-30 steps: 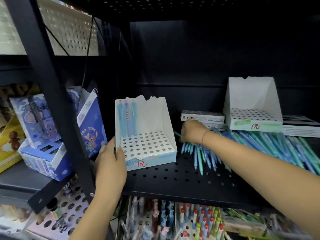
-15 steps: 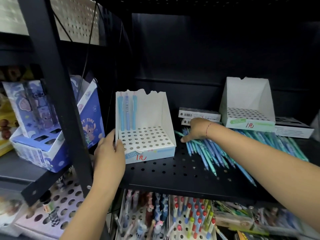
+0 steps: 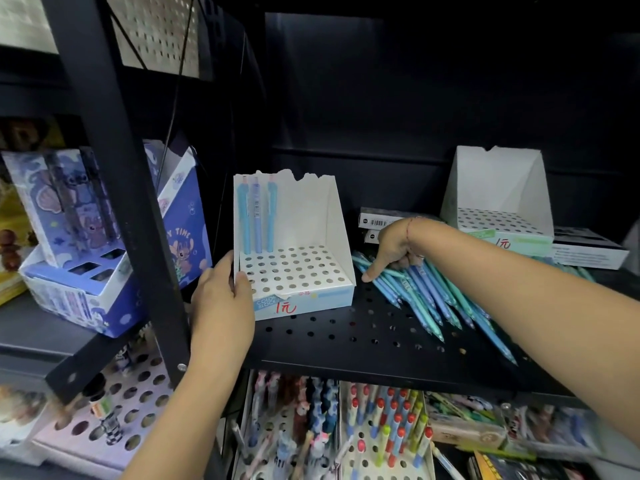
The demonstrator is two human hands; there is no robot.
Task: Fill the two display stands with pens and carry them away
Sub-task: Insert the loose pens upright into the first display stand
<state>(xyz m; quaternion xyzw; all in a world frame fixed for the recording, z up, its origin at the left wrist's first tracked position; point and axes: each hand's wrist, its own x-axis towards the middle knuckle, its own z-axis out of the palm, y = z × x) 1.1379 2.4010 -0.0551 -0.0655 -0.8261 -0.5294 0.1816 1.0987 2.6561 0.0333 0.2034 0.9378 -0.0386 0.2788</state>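
The left hand [image 3: 221, 299] grips the near stand [image 3: 311, 271] at its front-left corner, thumb on the holed deck. Three pens [image 3: 258, 220] stand in its back-left holes. Just right of it, the right hand [image 3: 394, 247] curls its fingers round loose pens [image 3: 433, 299] heaped on the shelf [image 3: 346, 341]. The far stand [image 3: 495, 188] sits behind them.

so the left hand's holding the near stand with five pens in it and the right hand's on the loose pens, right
Not five: the head view shows three pens standing in the near stand. The rest holds: the left hand grips that stand and the right hand is on the loose pens.
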